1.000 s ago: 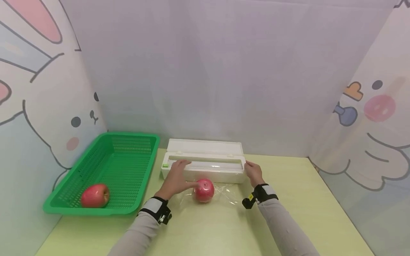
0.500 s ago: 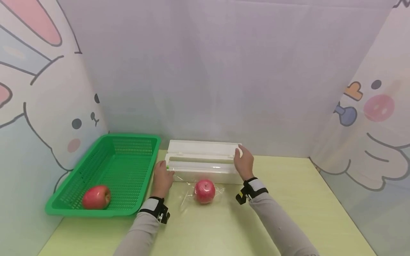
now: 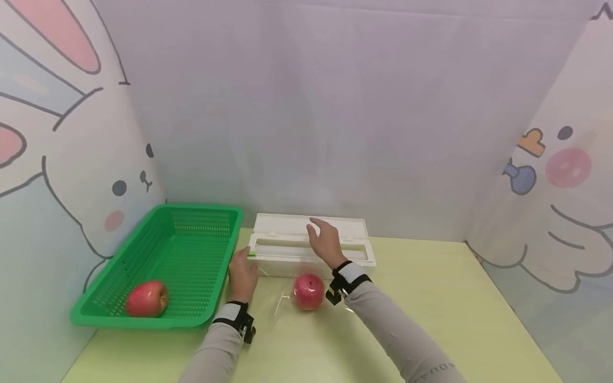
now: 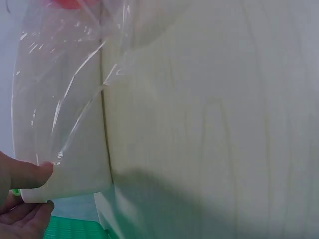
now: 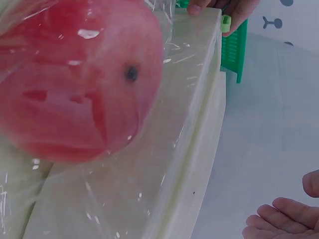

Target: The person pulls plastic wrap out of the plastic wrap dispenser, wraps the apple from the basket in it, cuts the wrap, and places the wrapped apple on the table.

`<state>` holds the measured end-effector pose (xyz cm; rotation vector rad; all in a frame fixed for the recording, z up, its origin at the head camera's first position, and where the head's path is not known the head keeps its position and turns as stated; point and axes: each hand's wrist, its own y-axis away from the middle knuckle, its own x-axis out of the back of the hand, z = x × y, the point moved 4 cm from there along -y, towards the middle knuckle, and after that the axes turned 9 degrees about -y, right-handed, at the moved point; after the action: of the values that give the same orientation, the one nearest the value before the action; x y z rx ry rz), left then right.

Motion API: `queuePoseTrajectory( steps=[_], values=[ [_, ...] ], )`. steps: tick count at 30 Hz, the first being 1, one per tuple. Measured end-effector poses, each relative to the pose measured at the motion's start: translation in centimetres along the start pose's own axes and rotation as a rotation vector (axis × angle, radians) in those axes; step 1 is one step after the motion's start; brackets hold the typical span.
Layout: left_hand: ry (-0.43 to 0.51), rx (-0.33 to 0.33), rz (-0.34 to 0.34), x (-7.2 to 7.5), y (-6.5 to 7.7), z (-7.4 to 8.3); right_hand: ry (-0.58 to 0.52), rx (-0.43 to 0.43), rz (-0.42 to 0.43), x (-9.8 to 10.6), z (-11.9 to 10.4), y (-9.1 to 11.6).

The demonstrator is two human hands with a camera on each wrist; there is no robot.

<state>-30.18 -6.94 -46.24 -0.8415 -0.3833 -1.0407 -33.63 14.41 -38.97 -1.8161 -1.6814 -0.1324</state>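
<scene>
Now holds the right hand above the middle of the white box, shifted leftward from a spot at the right end of the raised lid half a second ago. Keeps its fingers relaxed and its thumb spread well apart from them, grasping nothing and seemingly touching nothing in the right wrist view. Pinches the left end of the box with the left hand, just beside the green tab, pressing the thumb to the front and tucking fingers around the end; has this grip closed on the corner, placed much as in the previous head view. Leaves, by this change, only the left hand on the box, probably enough to steady the left end but not the right. Has the wrapped apple just in front of the box on the bench, roughly in the same position as before, covered by clear film reaching along the box front toward the left thumb. Cannot tell whether any film is caught under that thumb, nor much about its right side, largely hidden by the right wrist. Leaves untouched, as before, the green basket and the second apple inside.
</scene>
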Motion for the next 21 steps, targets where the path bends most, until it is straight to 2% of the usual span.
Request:
queuePoseTrajectory(
  steps=[3,6,12,18,21],
  values=[
    [0.012,-0.002,0.010,0.1,-0.1,-0.1,-0.001,0.004,-0.040,-1.0,-0.8,-0.2],
    [0.019,0.010,-0.008,0.3,-0.2,0.2,0.001,0.017,-0.084,-2.0,-1.4,-0.4],
    [0.049,0.013,-0.038,0.7,-0.6,0.6,0.053,0.099,-0.219,-4.5,-2.7,-0.9],
    [0.051,0.012,-0.003,0.6,-0.2,0.0,0.160,0.158,-0.415,-7.6,-3.9,-0.8],
    [0.037,0.000,0.022,0.3,-0.1,0.0,0.185,0.190,-0.476,-8.4,-4.2,-0.6]
  ],
)
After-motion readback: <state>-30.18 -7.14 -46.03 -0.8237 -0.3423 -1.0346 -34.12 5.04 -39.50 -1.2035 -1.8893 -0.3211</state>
